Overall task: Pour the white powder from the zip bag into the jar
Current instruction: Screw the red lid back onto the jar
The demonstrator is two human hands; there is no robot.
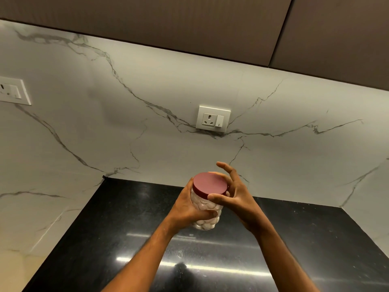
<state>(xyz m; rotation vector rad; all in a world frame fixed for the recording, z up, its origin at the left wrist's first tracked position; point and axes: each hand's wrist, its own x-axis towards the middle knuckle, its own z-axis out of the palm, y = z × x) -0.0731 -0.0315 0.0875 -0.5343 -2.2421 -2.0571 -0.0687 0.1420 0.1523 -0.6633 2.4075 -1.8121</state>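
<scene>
A clear, bubble-textured plastic jar point(207, 223) with white powder inside is held above the black counter. A dark red screw lid point(210, 184) sits on top of it. My left hand point(187, 207) wraps around the jar's body from the left. My right hand point(231, 192) grips the lid's rim with thumb and fingers, the index finger raised. No zip bag is in view.
The glossy black counter point(126, 239) sits in a corner of white marble walls. A wall socket with a switch point(213, 120) is on the back wall and another socket plate point(13, 91) at the left. Brown cabinets point(189, 22) hang overhead.
</scene>
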